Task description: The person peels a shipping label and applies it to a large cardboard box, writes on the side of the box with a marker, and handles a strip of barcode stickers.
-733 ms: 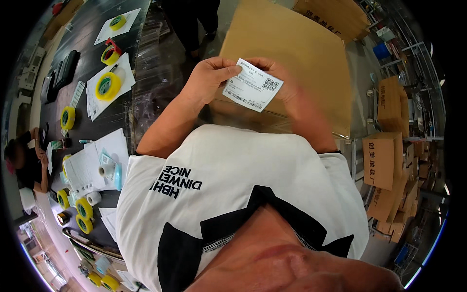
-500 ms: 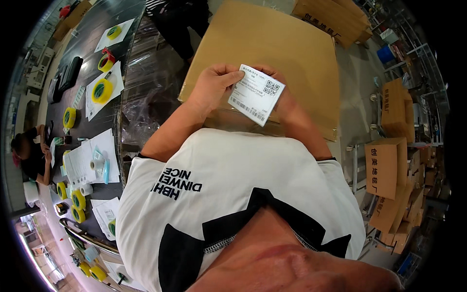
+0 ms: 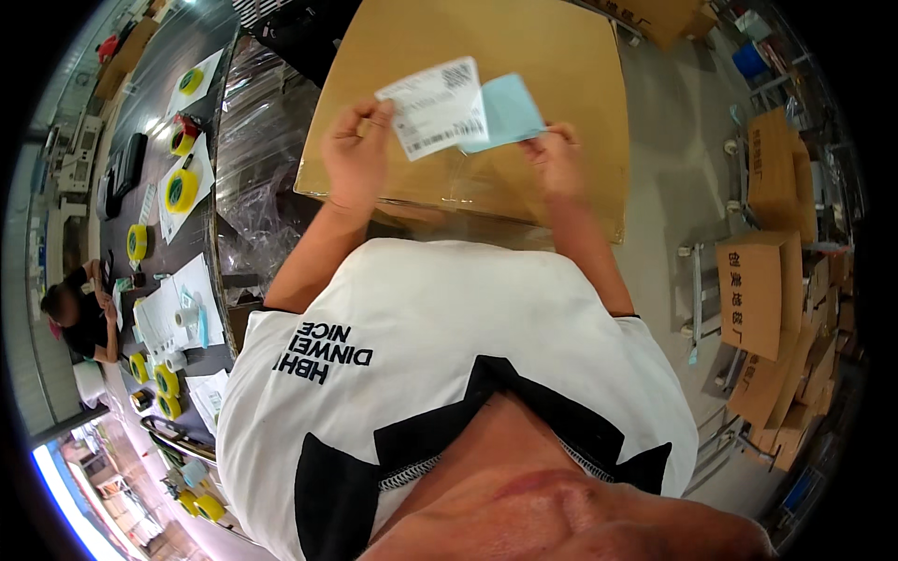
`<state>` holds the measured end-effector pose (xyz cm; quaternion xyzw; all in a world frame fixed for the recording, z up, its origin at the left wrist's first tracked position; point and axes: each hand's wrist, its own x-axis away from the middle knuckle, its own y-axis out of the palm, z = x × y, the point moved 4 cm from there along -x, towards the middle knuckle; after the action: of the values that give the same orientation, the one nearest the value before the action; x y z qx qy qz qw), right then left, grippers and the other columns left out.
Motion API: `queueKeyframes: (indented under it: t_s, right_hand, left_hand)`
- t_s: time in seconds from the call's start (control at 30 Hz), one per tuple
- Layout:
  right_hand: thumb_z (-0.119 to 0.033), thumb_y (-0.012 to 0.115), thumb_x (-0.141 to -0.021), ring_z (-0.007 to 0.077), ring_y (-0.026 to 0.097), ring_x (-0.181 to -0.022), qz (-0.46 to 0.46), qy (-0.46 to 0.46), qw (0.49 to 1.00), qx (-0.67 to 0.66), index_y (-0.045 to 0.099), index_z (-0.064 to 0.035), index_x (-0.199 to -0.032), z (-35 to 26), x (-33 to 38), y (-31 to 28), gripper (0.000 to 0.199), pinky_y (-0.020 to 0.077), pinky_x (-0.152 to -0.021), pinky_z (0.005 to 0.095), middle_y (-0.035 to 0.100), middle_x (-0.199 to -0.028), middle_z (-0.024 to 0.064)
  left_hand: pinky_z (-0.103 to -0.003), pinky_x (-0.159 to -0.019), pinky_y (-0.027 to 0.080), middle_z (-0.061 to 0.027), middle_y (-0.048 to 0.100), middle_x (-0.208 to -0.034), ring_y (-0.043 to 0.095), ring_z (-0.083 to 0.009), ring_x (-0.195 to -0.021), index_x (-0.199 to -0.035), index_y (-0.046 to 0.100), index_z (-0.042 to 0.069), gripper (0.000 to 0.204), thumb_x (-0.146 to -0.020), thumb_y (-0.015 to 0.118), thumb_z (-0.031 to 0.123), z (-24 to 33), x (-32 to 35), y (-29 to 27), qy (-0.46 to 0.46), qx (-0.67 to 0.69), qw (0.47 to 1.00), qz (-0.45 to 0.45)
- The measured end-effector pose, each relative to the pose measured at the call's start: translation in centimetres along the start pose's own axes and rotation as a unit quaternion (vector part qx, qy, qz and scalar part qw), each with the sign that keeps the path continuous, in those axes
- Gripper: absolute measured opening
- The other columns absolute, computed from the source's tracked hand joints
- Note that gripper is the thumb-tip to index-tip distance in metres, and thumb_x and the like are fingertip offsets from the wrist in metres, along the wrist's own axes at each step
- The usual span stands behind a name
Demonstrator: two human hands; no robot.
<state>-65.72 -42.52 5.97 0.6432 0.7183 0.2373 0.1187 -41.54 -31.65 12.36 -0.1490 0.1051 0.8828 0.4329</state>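
Observation:
Between finger and thumb, my left hand [image 3: 357,154] pinches the left edge of a white printed label [image 3: 432,110] with a square code and a barcode. My right hand [image 3: 558,161] grips the lower right corner of a light blue backing sheet [image 3: 511,110]. The label's right edge overlaps the sheet's left part; whether the two are still joined there, I cannot tell. Both are held above a large brown cardboard box [image 3: 412,37] in front of me. Some motion blur softens the hands.
On the left stands a dark table [image 3: 201,122] with yellow tape rolls [image 3: 181,191], papers [image 3: 187,285] and a red tape dispenser [image 3: 187,131]. Another person [image 3: 84,313] is beyond it. Plastic wrap [image 3: 267,187] lies beside the box. Cartons [image 3: 760,294] stand on the right.
My hands have moved apart and farther from my body. The light blue backing sheet now shows in my right hand, drawn out to the right from behind the label.

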Motion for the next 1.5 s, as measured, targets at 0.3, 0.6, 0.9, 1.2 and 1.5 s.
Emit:
queueKeyframes:
  t_s: [0.3,0.6,0.9,1.2,1.5]
  right_hand:
    - [-0.005,0.05,-0.084,0.0126,0.051,-0.068,0.047,-0.087,0.995,0.034,0.057,-0.0039,-0.092,-2.0,-2.7,-13.7,0.011,0.0417,-0.063,0.0239,0.059,-0.084,0.0075]
    - [-0.011,0.061,-0.083,0.0157,0.06,-0.071,-0.036,-0.212,0.889,0.405,0.066,-0.0055,-0.096,1.5,-1.5,-6.7,0.015,0.0483,-0.064,0.0288,0.064,-0.082,0.0062]
    - [-0.018,0.065,-0.084,0.0228,0.061,-0.072,-0.114,-0.288,0.797,0.519,0.069,-0.0115,-0.101,0.0,-2.8,-1.2,0.019,0.0484,-0.061,0.0344,0.062,-0.08,0.0052]
    - [-0.029,0.067,-0.084,0.0234,0.06,-0.079,-0.163,-0.24,0.701,0.652,0.065,-0.0136,-0.116,2.8,-6.3,-0.1,0.035,0.0488,-0.066,0.0356,0.058,-0.09,0.0043]
    - [-0.03,0.068,-0.08,0.032,0.058,-0.104,-0.247,-0.088,0.645,0.718,0.052,-0.0108,-0.131,3.1,-8.6,0.6,0.057,0.0494,-0.085,0.0412,0.055,-0.115,0.0153]
  left_hand:
    - [-0.018,-0.076,0.039,0.0011,0.064,-0.087,0.055,-0.0043,-0.083,-0.096,0.066,0.001,0.018,-0.089,0.065,0.017,-6.6,-5.7,1.9,-0.216,0.005,0.963,-0.163]
    - [-0.031,-0.065,0.057,-0.0058,0.067,-0.092,0.066,-0.014,-0.076,-0.103,0.063,0.001,0.02,-0.092,0.06,0.017,-16.0,-5.5,8.8,-0.34,-0.088,0.919,-0.182]
    - [-0.03,-0.072,0.054,-0.0059,0.07,-0.087,0.068,-0.0164,-0.078,-0.102,0.067,0.003,0.026,-0.087,0.064,0.024,-15.6,-6.3,9.3,-0.343,-0.177,0.904,-0.185]
    - [-0.032,-0.077,0.051,-0.0039,0.071,-0.094,0.068,-0.0194,-0.085,-0.106,0.07,0.016,0.034,-0.085,0.06,0.041,-16.3,-6.8,9.0,-0.248,-0.419,0.848,-0.208]
    - [-0.038,-0.084,0.047,-0.0024,0.07,-0.085,0.065,-0.0207,-0.089,-0.102,0.07,0.014,0.035,-0.078,0.066,0.038,-13.9,-5.9,9.7,-0.063,-0.528,0.822,-0.205]
